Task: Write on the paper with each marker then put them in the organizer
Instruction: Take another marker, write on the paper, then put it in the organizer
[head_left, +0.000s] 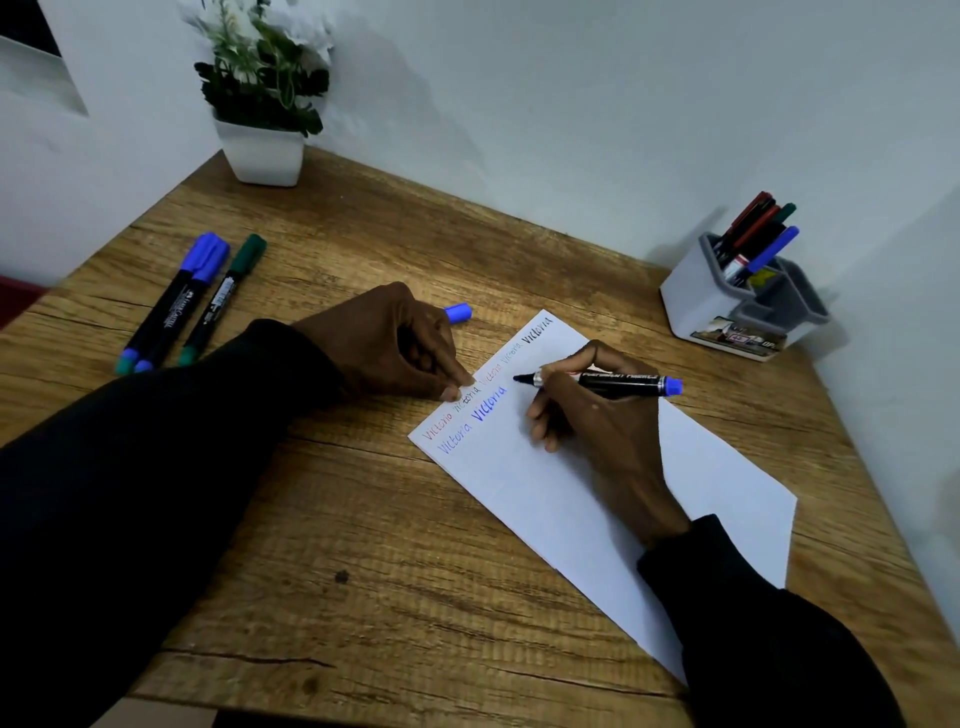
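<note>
Right hand (597, 431) at centre-right grips the uncapped blue marker (618, 383), tip at the paper (649, 493) lying centre to lower right; left hand (395, 343), fingers curled, presses the paper's upper-left edge, blue cap (458, 313) just behind it, held or not cannot be told; organizer (691, 301) upper right

Your white paper (597, 499) lies at an angle on the desk, one word repeated in red, green, black and blue across its top. The uncapped blue marker (621, 383) in your right hand (597, 431) points tip-left over the sheet. Its blue cap (459, 313) pokes from your left hand (384, 343). Two blue markers (171, 306) and a green marker (223, 299) lie capped, side by side, far left. The grey-and-white organizer (691, 306) stands far right, holding stored markers (756, 234).
</note>
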